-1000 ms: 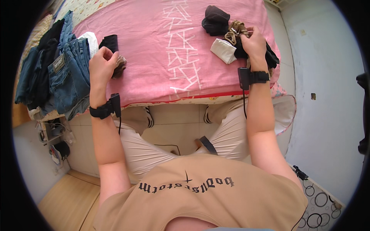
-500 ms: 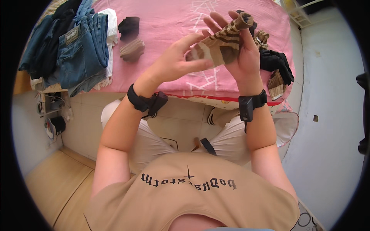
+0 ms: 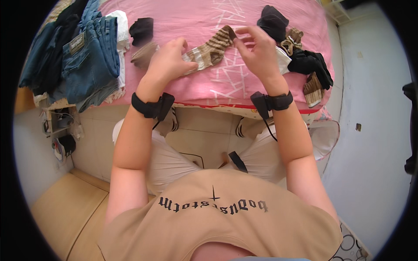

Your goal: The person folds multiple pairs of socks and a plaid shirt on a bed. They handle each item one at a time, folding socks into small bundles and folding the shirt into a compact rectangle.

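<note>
A brown-and-cream striped sock (image 3: 211,50) stretches between my two hands, low over the pink bed cover. My left hand (image 3: 169,61) is at its paler end, with thumb and fingers around the edge; part of that end is hidden behind the hand. At the darker end, my right hand (image 3: 260,54) has its thumb and forefinger pinched on the tip. Just beyond my left hand lie a folded brown sock (image 3: 143,54) and a folded black sock (image 3: 142,31).
Folded jeans (image 3: 91,56) and dark trousers are piled at the bed's left. On the right lie black socks (image 3: 273,22), a bunched brown sock (image 3: 291,41), black fabric (image 3: 311,65), a striped sock (image 3: 313,90) and a white piece (image 3: 282,60). The bed's near edge (image 3: 209,104) fronts my knees.
The striped sock has come down from my raised right palm and now lies lengthwise between my hands. My hands have moved apart, the left one leftward, the right one turned palm down.
</note>
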`<state>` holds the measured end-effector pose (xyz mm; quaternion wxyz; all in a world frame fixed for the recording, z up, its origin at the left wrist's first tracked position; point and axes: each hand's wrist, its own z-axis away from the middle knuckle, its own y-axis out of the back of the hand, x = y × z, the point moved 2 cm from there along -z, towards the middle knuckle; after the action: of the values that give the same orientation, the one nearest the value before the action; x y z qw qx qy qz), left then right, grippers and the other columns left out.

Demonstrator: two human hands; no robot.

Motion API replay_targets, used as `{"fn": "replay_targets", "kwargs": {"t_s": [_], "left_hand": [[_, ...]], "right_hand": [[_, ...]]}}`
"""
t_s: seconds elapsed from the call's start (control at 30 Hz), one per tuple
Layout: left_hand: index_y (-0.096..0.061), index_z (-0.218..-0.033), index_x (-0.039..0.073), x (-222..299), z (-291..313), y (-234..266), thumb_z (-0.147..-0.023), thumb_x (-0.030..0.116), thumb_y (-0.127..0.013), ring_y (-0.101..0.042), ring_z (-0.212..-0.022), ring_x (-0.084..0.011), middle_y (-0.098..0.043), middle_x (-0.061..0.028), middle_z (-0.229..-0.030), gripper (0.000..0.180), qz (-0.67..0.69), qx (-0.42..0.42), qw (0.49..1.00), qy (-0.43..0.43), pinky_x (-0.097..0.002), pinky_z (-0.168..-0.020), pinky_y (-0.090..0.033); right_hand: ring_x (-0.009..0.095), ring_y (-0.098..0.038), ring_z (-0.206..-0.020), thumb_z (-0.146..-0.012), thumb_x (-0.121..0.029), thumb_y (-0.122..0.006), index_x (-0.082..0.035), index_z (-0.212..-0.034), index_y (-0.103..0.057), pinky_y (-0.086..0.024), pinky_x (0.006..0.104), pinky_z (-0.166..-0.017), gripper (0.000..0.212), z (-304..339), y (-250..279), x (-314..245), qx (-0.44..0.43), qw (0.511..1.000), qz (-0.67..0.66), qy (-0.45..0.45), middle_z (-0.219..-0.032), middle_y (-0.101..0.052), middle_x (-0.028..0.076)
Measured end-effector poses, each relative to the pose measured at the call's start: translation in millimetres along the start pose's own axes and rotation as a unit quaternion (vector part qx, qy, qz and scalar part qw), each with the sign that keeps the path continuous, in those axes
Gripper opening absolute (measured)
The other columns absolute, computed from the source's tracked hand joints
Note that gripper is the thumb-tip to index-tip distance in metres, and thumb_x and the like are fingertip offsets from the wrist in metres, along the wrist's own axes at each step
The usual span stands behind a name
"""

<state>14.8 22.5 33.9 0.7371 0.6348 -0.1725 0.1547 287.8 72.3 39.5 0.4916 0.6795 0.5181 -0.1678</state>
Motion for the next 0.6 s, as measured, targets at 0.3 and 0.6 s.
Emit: {"fn": "replay_targets", "kwargs": {"t_s": [0.3, 0.6], "left_hand": [[-0.071, -0.118, 0.005, 28, 10, -8, -0.087, 0.02, -0.084, -0.07, -0.111, -0.0388, -0.071, -0.0141, -0.121, 0.037, 0.049, 0.017, 0.98, -0.19, -0.0477, -0.096, -0.058], [-0.067, -0.137, 0.008, 51, 8, 3, -0.092, 0.028, -0.086, -0.068, -0.124, -0.037, -0.071, -0.0148, -0.131, 0.052, 0.195, 0.092, 0.946, -0.242, -0.0456, -0.103, -0.056]], "right_hand": [[0.031, -0.076, -0.086, -0.089, -0.024, -0.083, -0.005, -0.116, -0.078, -0.06, 0.04, -0.086, 0.033, -9, 110, 67, -0.006, 0.917, 0.335, -0.217, -0.099, -0.08, 0.013], [0.026, -0.068, -0.123, -0.108, -0.006, -0.056, -0.004, -0.132, -0.066, -0.053, 0.0448, -0.11, 0.026, -28, 106, 28, 0.154, 0.81, -0.56, -0.081, -0.129, -0.072, 0.012]]}}
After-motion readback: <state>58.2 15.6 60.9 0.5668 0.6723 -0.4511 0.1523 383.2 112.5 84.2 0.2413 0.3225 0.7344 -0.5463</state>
